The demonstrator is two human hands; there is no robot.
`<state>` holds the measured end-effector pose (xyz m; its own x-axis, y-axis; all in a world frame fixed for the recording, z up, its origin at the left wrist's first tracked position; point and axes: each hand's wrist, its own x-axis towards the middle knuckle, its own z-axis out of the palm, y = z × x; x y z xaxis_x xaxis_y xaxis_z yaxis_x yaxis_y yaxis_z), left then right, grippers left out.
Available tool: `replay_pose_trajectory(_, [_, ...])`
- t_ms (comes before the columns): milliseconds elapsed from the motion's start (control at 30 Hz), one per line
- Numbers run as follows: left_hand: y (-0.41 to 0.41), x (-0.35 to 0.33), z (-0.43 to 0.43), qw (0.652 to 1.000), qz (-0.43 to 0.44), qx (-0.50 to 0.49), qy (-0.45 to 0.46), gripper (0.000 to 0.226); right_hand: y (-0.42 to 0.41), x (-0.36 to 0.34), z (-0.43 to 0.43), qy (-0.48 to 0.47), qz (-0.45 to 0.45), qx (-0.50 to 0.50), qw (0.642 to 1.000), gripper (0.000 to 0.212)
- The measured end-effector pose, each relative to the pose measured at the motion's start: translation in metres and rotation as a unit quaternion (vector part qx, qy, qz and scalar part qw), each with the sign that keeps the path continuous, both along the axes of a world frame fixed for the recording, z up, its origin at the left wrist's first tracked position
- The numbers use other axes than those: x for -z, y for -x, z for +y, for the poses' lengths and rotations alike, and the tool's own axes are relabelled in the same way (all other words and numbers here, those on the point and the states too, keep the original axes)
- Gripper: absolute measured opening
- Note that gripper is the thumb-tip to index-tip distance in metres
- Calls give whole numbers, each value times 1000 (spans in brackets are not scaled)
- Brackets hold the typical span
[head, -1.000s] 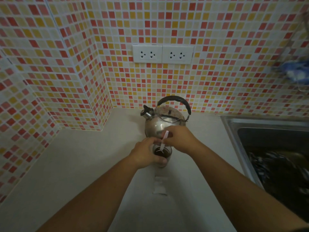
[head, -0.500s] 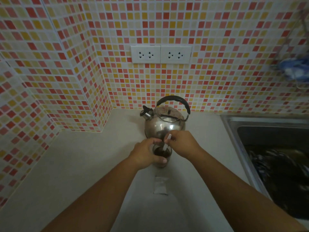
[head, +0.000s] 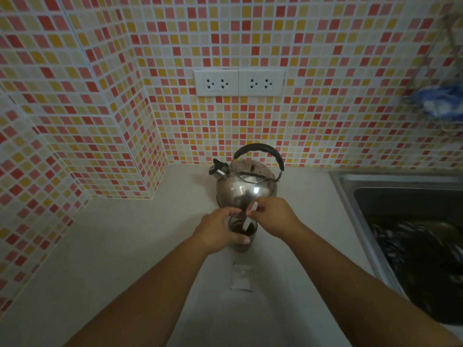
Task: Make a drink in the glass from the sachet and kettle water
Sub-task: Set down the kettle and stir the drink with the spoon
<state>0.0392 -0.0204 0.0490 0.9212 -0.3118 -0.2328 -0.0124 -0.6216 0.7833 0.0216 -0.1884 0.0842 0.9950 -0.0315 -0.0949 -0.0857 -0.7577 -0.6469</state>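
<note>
A small glass [head: 244, 230] with dark liquid stands on the white counter in front of the steel kettle [head: 246, 182]. My left hand [head: 216, 232] wraps around the glass from the left. My right hand [head: 274, 216] pinches a thin white stirrer [head: 249, 219] that dips at a slant into the dark drink. A flat whitish sachet [head: 241, 276] lies on the counter just nearer to me than the glass. The kettle has a black handle and its spout points left.
A steel sink [head: 350, 196] with dark dishes inside lies to the right. Mosaic tiled walls close the back and left, with two white double sockets [head: 239, 82] above the kettle. A blue and white thing [head: 441, 101] hangs at the far right.
My right hand has shifted slightly with the white stirrer inside the glass, changing its tilt. My left hand has stayed on the glass. The camera has tipped a little.
</note>
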Motion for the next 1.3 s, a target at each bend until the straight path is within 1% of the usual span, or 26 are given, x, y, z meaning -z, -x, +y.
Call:
replay_pose_trajectory(67, [-1,1,1,1000,0,-2,1,89,-2,1,1,7,-8,12,1000,17])
replay_pose_trajectory(167, [-2,2,1,1000,-4,-1,1,89,-3,2,-3,43,-16,23,999,19])
replay_pose_trajectory(267, [-3,2,0,1000,-2,0,1,88,0,2,-3,13,-5,-4,1000,16])
replay_pose_trajectory(333, [-3,2,0,1000,-7,4,-5,87,-1,2,0,-3,-10,0,1000,16])
replay_pose_trajectory(400, [-3,3,0,1000,-12,4,-8,87,-3,2,-1,12,-16,21,1000,20])
replay_pose_trajectory(467, [-3,3,0,1000,-15,8,-11,88,-3,3,-4,32,-11,18,999,21])
replay_pose_trajectory(600, [-3,3,1,1000,-11,8,-15,88,-1,5,-2,0,-7,-4,1000,17])
replay_pose_trajectory(733, [-2,3,1,1000,-10,3,-13,89,-3,5,-6,28,-13,17,999,15])
replay_pose_trajectory(867, [-2,2,1,1000,-4,3,-6,88,-1,7,-2,0,-10,0,1000,16])
replay_pose_trajectory(967, [-2,2,-1,1000,-5,0,-4,89,-3,7,-3,25,-23,31,999,18])
replay_pose_trajectory(1100, [-1,2,-1,1000,-3,2,-5,91,0,8,-2,14,-9,5,1000,15])
replay_pose_trajectory(1167, [0,2,-1,1000,-2,3,-1,92,1,8,0,4,-22,12,1000,15])
replay_pose_trajectory(1233, [1,0,-1,1000,-2,-2,-2,94,1,8,-1,20,-32,29,999,17])
replay_pose_trajectory(1300, [1,0,-1,1000,-3,-5,-5,95,1,8,-3,28,-27,25,999,14])
